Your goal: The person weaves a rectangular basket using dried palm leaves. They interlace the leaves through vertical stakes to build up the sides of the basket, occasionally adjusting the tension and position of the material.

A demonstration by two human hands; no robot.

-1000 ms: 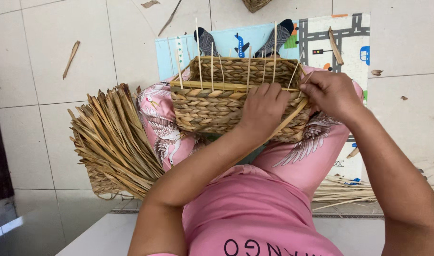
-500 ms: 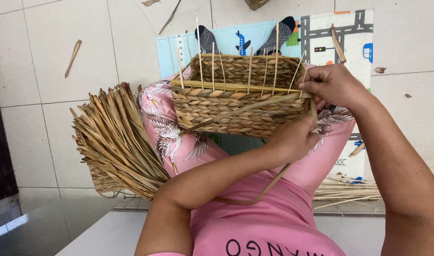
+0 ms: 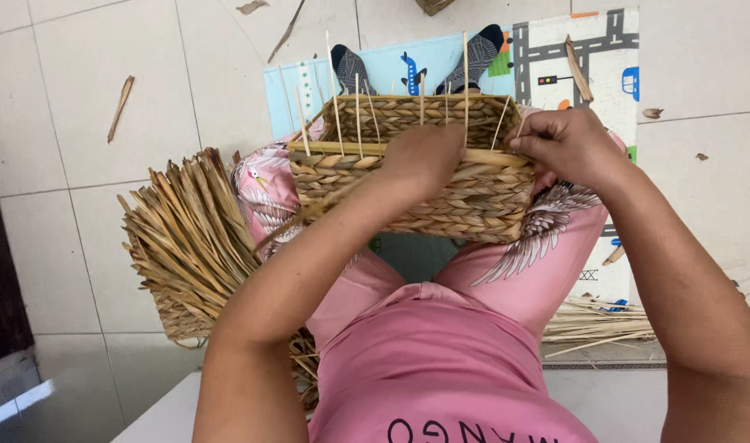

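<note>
A half-woven rectangular straw basket rests on my lap between my knees, with thin upright sticks rising from its rim. My left hand lies on the near rim at the middle, fingers closed on a straw strand that trails down to the left under my forearm. My right hand pinches the weave at the basket's right near corner. I wear pink patterned trousers and a pink top.
A bundle of dried straw lies on the floor at my left. More loose straw lies at the right. A colourful play mat covers the tiled floor beyond the basket, with scattered straw scraps.
My left hand rose from below the basket's front back up to its rim, drawing the strand with it. My right hand stayed at the right corner.
</note>
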